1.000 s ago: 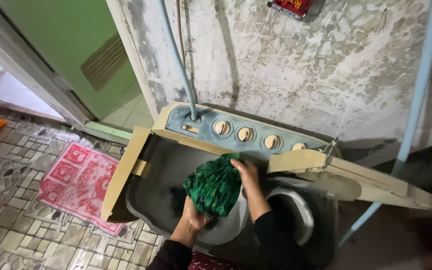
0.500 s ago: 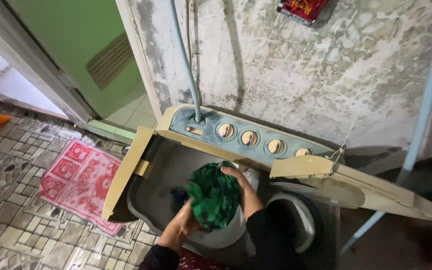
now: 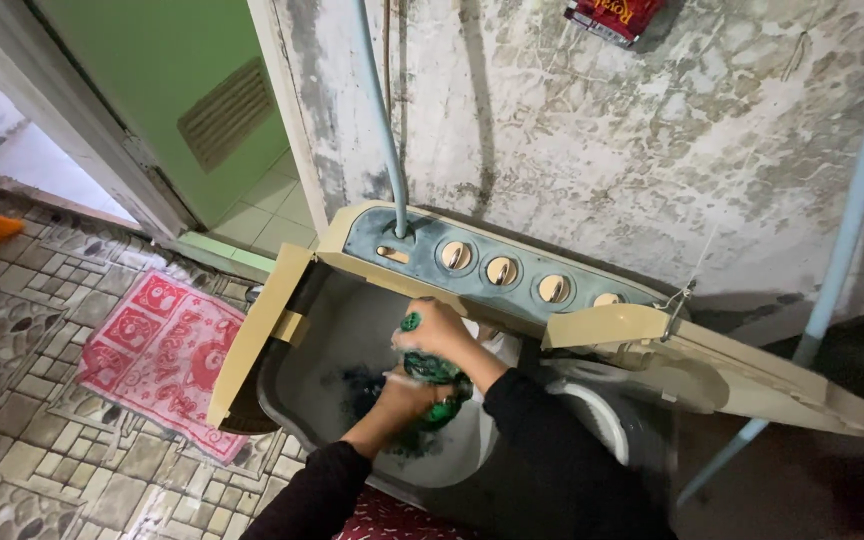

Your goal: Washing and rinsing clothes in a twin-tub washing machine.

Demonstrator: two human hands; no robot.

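Both hands clamp a wet green cloth [image 3: 434, 385] over the open wash tub [image 3: 327, 335] of a beige twin-tub washing machine [image 3: 592, 330]: the right hand [image 3: 435, 330] has its grip closed on the upper end, the left hand [image 3: 402, 388] squeezes the lower part just beneath. Four round knobs [image 3: 502, 270] line the blue panel behind them. To the left, a red patterned mat [image 3: 157, 355] lies on the tiled floor [image 3: 22, 440].

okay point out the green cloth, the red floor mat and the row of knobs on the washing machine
green cloth [image 3: 439, 372], head view, on the bunched fabric showing between the two hands.
red floor mat [image 3: 157, 355], head view, on its patterned middle.
row of knobs [image 3: 501, 270], head view, on the second round knob of the control panel.
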